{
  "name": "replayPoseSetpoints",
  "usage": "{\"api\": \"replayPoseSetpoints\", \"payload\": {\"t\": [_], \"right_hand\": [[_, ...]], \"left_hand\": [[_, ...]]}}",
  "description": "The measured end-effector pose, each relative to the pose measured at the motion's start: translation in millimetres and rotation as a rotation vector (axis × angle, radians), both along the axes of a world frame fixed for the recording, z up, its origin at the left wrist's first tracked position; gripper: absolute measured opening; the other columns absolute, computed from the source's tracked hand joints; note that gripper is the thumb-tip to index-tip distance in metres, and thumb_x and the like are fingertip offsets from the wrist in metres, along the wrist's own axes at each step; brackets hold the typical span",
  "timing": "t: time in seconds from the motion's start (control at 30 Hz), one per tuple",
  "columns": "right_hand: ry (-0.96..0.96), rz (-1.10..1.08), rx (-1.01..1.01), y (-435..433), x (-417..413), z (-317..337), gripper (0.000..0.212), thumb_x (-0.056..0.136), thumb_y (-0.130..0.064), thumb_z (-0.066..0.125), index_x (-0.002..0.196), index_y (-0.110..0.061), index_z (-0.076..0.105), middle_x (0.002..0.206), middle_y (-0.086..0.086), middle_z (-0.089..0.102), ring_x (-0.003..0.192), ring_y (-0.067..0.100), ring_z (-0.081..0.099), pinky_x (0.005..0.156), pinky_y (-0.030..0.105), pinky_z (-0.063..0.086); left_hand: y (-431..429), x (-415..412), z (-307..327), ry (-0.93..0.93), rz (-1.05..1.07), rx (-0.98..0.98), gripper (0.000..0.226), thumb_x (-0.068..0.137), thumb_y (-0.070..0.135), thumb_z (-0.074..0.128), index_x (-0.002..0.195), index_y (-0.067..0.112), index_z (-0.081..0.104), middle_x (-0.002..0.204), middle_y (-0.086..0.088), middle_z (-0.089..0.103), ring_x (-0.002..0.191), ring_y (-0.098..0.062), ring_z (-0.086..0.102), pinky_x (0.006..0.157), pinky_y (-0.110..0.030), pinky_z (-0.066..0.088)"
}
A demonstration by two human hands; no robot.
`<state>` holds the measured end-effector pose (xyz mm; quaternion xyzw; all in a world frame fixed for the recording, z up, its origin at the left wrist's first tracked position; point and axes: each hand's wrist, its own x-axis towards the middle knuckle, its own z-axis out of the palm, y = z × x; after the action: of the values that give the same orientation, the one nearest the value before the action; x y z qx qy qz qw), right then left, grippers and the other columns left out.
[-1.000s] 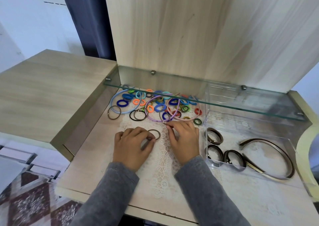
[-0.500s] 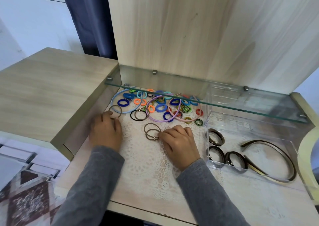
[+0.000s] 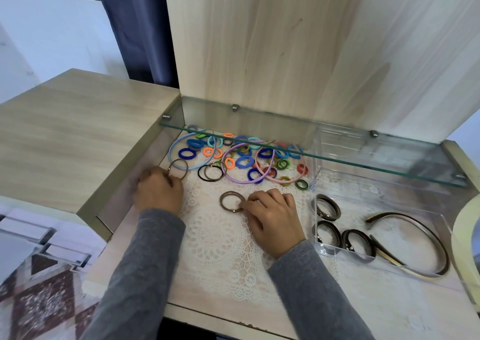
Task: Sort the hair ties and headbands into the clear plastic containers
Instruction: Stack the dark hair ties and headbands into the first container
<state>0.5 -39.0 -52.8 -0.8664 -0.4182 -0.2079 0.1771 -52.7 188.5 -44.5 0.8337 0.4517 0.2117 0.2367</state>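
Observation:
A pile of coloured hair ties (image 3: 244, 161) and thin blue, purple and pink headbands (image 3: 241, 181) lies under the glass shelf. My left hand (image 3: 158, 191) pinches a brown hair tie (image 3: 178, 168) at the pile's left edge. My right hand (image 3: 272, 216) holds stacked brown hair ties (image 3: 232, 201) flat on the lace mat with its fingertips. A clear plastic container (image 3: 389, 269) at the right holds three brown ties (image 3: 328, 205) and a brown headband (image 3: 426, 233).
A glass shelf (image 3: 363, 163) overhangs the back of the pile. A second clear container (image 3: 345, 144) stands behind the first under the glass. A raised wooden cabinet top (image 3: 72, 137) borders the left. A lace mat (image 3: 220, 235) covers the desk middle.
My left hand has left the brown ties at the centre and moved left to the brown tie by the pile. My right hand now holds the stacked brown ties alone.

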Motion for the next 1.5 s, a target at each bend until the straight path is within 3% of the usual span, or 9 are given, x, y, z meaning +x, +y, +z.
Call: {"api": "replayPoseSetpoints", "payload": {"t": [0.23, 0.4, 0.63, 0.7, 0.8, 0.97, 1.1, 1.3, 1.5], "right_hand": [[0.059, -0.007, -0.014, 1.7, -1.7, 0.4, 0.026, 0.083, -0.025, 0.049, 0.097, -0.029, 0.07, 0.096, -0.013, 0.063, 0.085, 0.016, 0.053, 0.07, 0.034, 0.032], [0.053, 0.017, 0.009, 9.8, -4.1, 0.7, 0.015, 0.083, -0.023, 0.061, 0.093, -0.028, 0.072, 0.093, -0.013, 0.064, 0.083, 0.016, 0.054, 0.07, 0.032, 0.029], [0.02, 0.086, -0.015, 24.4, -10.0, 1.3, 0.016, 0.085, -0.025, 0.058, 0.092, -0.029, 0.07, 0.091, -0.014, 0.063, 0.082, 0.014, 0.051, 0.07, 0.031, 0.027], [0.03, 0.081, -0.012, 28.8, -10.4, 0.8, 0.016, 0.084, -0.022, 0.06, 0.095, -0.028, 0.07, 0.092, -0.013, 0.063, 0.082, 0.014, 0.05, 0.071, 0.03, 0.028], [0.064, 0.029, 0.013, 35.1, -6.1, 3.0, 0.023, 0.086, -0.025, 0.05, 0.099, -0.027, 0.069, 0.093, -0.012, 0.064, 0.084, 0.015, 0.051, 0.072, 0.031, 0.032], [0.124, -0.138, 0.057, 52.3, 9.6, 13.4, 0.032, 0.09, -0.031, 0.039, 0.104, -0.025, 0.067, 0.097, -0.009, 0.065, 0.089, 0.019, 0.054, 0.079, 0.039, 0.039], [0.157, -0.256, 0.076, 67.5, 24.2, 22.2, 0.023, 0.092, -0.033, 0.052, 0.106, -0.022, 0.067, 0.104, -0.003, 0.065, 0.098, 0.021, 0.054, 0.085, 0.039, 0.037], [0.239, -0.325, -0.038, 82.9, 37.1, 37.6, 0.035, 0.094, -0.045, 0.044, 0.119, -0.024, 0.059, 0.122, -0.002, 0.058, 0.116, 0.02, 0.045, 0.095, 0.039, 0.032], [0.256, -0.355, -0.139, 93.4, 43.8, 38.1, 0.034, 0.093, -0.045, 0.047, 0.115, -0.023, 0.061, 0.119, -0.001, 0.06, 0.114, 0.023, 0.048, 0.094, 0.042, 0.036]], "left_hand": [[5.0, 2.0, 9.2, 0.046, -0.025, -0.054, 0.018, 0.088, 0.021, 0.057, 0.101, 0.01, 0.064, 0.099, -0.01, 0.068, 0.094, -0.031, 0.062, 0.075, -0.032, 0.045], [4.8, 2.6, 6.8, 0.045, -0.03, -0.006, 0.016, 0.09, 0.021, 0.055, 0.096, 0.008, 0.062, 0.094, -0.012, 0.067, 0.088, -0.032, 0.061, 0.072, -0.035, 0.048], [2.6, -1.8, -4.7, -0.072, -0.063, 0.026, 0.012, 0.092, 0.018, 0.052, 0.095, 0.009, 0.06, 0.099, -0.014, 0.062, 0.088, -0.032, 0.057, 0.07, -0.036, 0.047], [-2.0, -5.8, -7.6, -0.198, -0.115, 0.069, 0.01, 0.092, 0.013, 0.053, 0.096, 0.006, 0.059, 0.102, -0.016, 0.057, 0.086, -0.032, 0.055, 0.069, -0.034, 0.042], [-9.0, -12.8, -6.4, -0.358, -0.176, 0.154, 0.008, 0.092, 0.006, 0.054, 0.097, 0.002, 0.059, 0.098, -0.016, 0.057, 0.075, -0.024, 0.049, 0.066, -0.031, 0.038], [-12.0, -19.6, -7.8, -0.541, -0.455, 0.332, 0.006, 0.092, 0.005, 0.058, 0.096, 0.003, 0.062, 0.094, -0.008, 0.061, 0.079, -0.014, 0.052, 0.071, -0.026, 0.046], [-21.8, -27.8, -7.0, -0.568, -0.622, 0.404, 0.013, 0.091, 0.01, 0.059, 0.096, 0.001, 0.067, 0.093, -0.007, 0.064, 0.083, -0.017, 0.059, 0.077, -0.024, 0.05], [-25.4, -36.2, -9.0, -0.505, -0.821, 0.391, 0.013, 0.092, 0.011, 0.057, 0.09, 0.003, 0.067, 0.09, -0.004, 0.062, 0.08, -0.019, 0.059, 0.076, -0.028, 0.05], [-24.7, -38.9, -9.8, -0.434, -0.911, 0.314, 0.006, 0.088, 0.009, 0.061, 0.09, 0.009, 0.067, 0.092, 0.001, 0.06, 0.082, -0.016, 0.058, 0.073, -0.033, 0.051]]}}
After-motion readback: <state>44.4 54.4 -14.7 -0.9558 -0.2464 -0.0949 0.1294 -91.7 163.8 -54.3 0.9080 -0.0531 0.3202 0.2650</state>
